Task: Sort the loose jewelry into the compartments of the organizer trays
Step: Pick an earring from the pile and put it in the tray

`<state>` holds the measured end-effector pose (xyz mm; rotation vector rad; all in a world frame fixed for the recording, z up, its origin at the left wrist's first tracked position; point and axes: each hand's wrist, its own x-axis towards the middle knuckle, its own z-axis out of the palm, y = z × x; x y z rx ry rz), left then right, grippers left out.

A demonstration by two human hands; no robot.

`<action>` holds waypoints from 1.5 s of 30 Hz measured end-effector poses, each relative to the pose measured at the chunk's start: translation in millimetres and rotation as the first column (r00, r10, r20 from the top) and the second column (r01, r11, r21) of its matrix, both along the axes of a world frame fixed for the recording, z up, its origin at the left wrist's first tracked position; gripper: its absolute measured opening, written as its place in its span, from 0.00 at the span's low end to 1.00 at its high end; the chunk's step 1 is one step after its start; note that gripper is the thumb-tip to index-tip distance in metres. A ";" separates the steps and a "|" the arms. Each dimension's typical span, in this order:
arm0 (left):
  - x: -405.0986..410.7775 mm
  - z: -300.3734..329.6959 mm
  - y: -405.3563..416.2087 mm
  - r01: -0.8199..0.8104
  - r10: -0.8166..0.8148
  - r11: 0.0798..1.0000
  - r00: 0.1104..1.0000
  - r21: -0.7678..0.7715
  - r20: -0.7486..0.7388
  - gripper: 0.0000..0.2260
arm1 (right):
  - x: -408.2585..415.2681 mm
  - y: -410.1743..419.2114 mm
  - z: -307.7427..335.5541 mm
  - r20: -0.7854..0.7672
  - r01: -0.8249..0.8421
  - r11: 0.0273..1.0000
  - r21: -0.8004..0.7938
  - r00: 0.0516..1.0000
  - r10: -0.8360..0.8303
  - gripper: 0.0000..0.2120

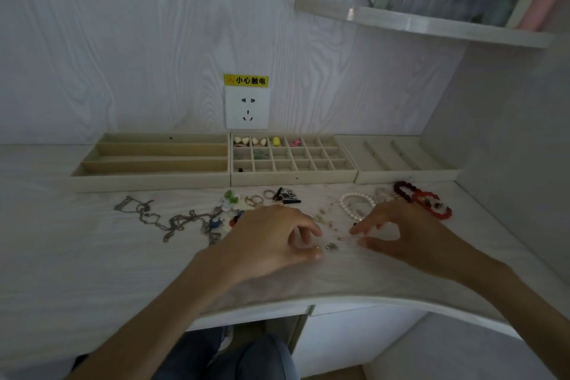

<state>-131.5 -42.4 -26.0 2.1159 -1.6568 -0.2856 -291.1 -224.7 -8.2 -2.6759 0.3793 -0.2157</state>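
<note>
- Pale wood-grain desk (92, 256) against a matching wall, socket (247, 107) with a yellow warning sticker right above the trays, cluttered shelf (431, 26) up top right. Dim light.
- Three beige trays along the wall: long-slot tray (148, 177) on the left with nothing visible in it, grid tray (293, 176) in the middle with a few pieces in the back rows, ridged tray (401, 174) on the right.
- Loose stuff spread in front: tangled chain (172, 222), rings (256, 200), pearl bracelet (354, 203), red beads (425, 200), and tiny studs (331, 245) between the hands.
- Left hand (271, 241) curled, thumb and finger tips pinched close beside the studs. Might be gripping something small, can't tell.
- Right hand (398, 234) loosely spread, finger and thumb apart, holding nothing visible.
- Risky bits, just guessing: studs so small and pale they could slip out of a pinch, roll off the desk edge, or land in the wrong grid cell.
- Chain looks knotted, so lifting it could drag neighbouring charms along.
- Mostly still unsorted by the look of it.
</note>
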 end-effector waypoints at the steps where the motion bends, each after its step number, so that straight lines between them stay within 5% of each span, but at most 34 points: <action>1: -4.5 -3.2 -4.2 -0.014 0.014 1.000 1.000 -0.014 0.016 0.13 | -5.0 -1.3 -0.1 0.010 0.001 1.000 -0.013 1.000 0.000 0.11; 8: 2.5 0.1 -2.7 -0.112 0.113 0.994 0.990 -0.014 0.079 0.07 | -24.2 -6.1 -14.1 -0.030 -0.008 0.997 -0.078 1.000 0.006 0.10; 14: 27.2 11.1 24.0 -0.126 0.132 0.988 0.988 0.086 -0.073 0.17 | -9.7 -14.2 -13.8 0.061 0.071 0.997 -0.041 0.996 -0.068 0.11; 25: 27.1 17.5 12.0 -0.215 0.204 0.976 0.965 -0.046 -0.167 0.05 | 23.0 -7.1 -9.3 0.001 0.225 0.964 -0.142 0.974 -0.227 0.05; 28: 22.7 17.0 3.2 -0.176 0.143 0.981 0.945 -0.086 -0.295 0.07 | 24.7 1.9 6.8 0.097 0.166 0.981 0.103 0.980 -0.176 0.06; 31: 17.0 24.4 -2.0 -0.136 0.045 0.983 0.826 -0.121 -0.561 0.08 | 32.9 27.4 35.6 0.273 -0.001 0.837 0.547 0.945 -0.177 0.06; 36: 29.5 36.8 9.1 -0.210 0.043 0.961 0.755 -0.179 -0.655 0.08 | 61.6 55.4 57.9 0.350 -0.152 0.774 0.614 0.932 -0.095 0.07; 40: 77.5 37.5 32.6 -0.359 0.176 0.906 0.802 -0.224 -0.570 0.09 | 99.9 57.0 64.4 0.321 -0.142 0.791 0.595 0.944 -0.072 0.07; 45: 136.0 12.7 34.9 -0.604 0.584 0.727 0.794 -0.327 -0.170 0.08 | 155.4 48.7 54.2 0.216 -0.075 0.865 0.496 0.976 -0.040 0.03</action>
